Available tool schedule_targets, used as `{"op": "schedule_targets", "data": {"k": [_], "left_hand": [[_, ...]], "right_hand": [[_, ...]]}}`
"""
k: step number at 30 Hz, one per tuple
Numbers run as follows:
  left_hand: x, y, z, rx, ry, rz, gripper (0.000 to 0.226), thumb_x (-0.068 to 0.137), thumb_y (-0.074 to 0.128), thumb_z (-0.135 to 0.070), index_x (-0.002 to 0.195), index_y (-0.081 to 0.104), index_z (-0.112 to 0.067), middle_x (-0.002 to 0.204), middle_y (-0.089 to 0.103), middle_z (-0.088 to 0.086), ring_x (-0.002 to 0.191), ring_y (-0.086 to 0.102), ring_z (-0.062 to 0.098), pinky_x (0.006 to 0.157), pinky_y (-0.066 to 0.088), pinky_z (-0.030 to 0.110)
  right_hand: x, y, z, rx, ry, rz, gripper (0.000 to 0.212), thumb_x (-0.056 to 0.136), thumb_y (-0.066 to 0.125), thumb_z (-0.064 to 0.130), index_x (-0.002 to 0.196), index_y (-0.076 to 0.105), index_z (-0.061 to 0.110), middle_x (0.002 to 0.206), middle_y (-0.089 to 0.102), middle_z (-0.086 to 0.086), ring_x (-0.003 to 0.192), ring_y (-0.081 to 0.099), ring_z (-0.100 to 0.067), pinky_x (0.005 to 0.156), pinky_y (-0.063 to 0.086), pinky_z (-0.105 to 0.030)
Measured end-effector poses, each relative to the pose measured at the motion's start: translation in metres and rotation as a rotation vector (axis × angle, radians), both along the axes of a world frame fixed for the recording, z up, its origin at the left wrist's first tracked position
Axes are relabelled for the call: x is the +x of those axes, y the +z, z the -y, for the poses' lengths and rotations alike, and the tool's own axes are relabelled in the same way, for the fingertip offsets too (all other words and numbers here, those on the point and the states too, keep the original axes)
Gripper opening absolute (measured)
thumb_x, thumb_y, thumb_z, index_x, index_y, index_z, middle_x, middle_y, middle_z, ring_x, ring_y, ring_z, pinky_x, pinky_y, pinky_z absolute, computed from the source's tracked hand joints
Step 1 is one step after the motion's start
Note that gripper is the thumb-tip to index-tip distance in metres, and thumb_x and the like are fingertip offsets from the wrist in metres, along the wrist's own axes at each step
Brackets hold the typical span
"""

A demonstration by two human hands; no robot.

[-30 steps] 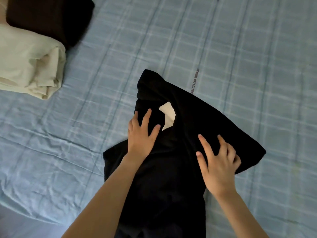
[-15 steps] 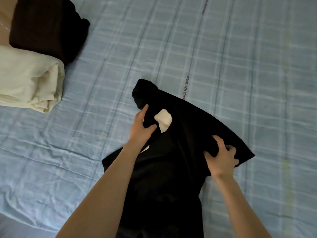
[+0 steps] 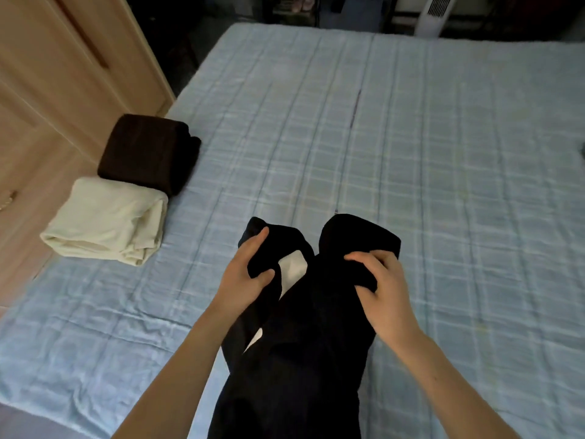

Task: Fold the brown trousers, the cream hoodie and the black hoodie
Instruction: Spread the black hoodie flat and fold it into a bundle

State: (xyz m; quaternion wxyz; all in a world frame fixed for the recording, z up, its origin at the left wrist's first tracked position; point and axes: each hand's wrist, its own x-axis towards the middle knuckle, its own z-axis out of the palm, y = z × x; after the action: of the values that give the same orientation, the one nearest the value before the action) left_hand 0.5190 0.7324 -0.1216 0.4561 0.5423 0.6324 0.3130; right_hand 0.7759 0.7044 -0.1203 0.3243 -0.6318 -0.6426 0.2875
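The black hoodie [image 3: 304, 350] hangs bunched in front of me over the near part of the bed, a white label showing at its collar. My left hand [image 3: 245, 274] grips its upper left edge between thumb and fingers. My right hand [image 3: 380, 286] grips a bunched fold at its upper right. The brown trousers [image 3: 147, 152] lie folded at the bed's left edge. Just in front of them the cream hoodie [image 3: 104, 223] lies folded too.
The bed [image 3: 411, 153] has a light blue checked sheet. A wooden wardrobe [image 3: 47, 74] stands along its left side. Beyond the far edge stand dark furniture and a white tower fan [image 3: 435, 14].
Both hands went from pressing flat on the black hoodie to gripping it and raising its top off the bed. My view tilted up, so the far edge of the bed shows now.
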Motion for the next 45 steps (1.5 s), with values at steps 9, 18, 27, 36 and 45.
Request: {"op": "schedule_targets", "data": {"k": [9,18,27,36,45], "left_hand": [[-0.070,0.047,-0.092,0.072,-0.066,0.177,0.078,0.086,0.067,0.003,0.140,0.047,-0.049,0.141,0.051,-0.019,0.130,0.048,0.000,0.112,0.041,0.034],[-0.066,-0.035,-0.173,-0.216,-0.200,-0.153,0.087,0.091,0.067,-0.037,0.156,0.010,-0.039,0.162,0.015,0.014,0.147,0.019,0.035,0.120,0.020,0.047],[-0.045,-0.196,-0.021,-0.023,-0.456,-0.712,0.066,0.099,0.029,-0.059,0.157,0.006,-0.038,0.166,-0.005,0.006,0.152,-0.009,0.025,0.122,0.001,0.049],[-0.045,-0.281,-0.002,0.336,-0.350,-0.864,0.061,0.101,0.024,-0.049,0.157,0.018,-0.027,0.163,0.018,0.016,0.151,0.013,0.033,0.119,0.013,0.056],[-0.049,-0.243,0.008,0.249,-0.283,-0.647,0.057,0.101,0.041,-0.045,0.154,0.030,-0.030,0.164,0.017,0.006,0.152,0.010,0.024,0.122,0.014,0.045]], "right_hand": [[-0.023,0.070,-0.116,0.195,-0.162,0.103,0.051,0.078,0.059,-0.012,0.114,0.070,0.022,0.113,0.045,0.001,0.114,0.049,-0.028,0.101,0.032,-0.012],[-0.080,-0.012,-0.179,-0.259,-0.153,0.445,0.066,0.100,0.055,0.025,0.158,0.024,0.029,0.164,0.008,-0.018,0.146,0.017,-0.041,0.116,0.031,-0.049],[-0.151,-0.200,0.004,-0.449,-0.063,0.658,0.058,0.100,0.014,0.055,0.155,-0.002,0.046,0.165,0.020,-0.012,0.153,0.013,-0.036,0.120,0.012,-0.062],[-0.151,-0.266,0.007,-0.230,-0.078,0.707,0.064,0.098,0.030,0.043,0.159,0.015,0.035,0.160,0.027,-0.019,0.149,0.016,-0.043,0.117,0.006,-0.068],[-0.147,-0.235,0.015,-0.312,-0.015,0.679,0.058,0.103,0.025,0.046,0.159,0.014,0.033,0.164,0.019,-0.015,0.153,0.007,-0.038,0.121,0.003,-0.063]]}}
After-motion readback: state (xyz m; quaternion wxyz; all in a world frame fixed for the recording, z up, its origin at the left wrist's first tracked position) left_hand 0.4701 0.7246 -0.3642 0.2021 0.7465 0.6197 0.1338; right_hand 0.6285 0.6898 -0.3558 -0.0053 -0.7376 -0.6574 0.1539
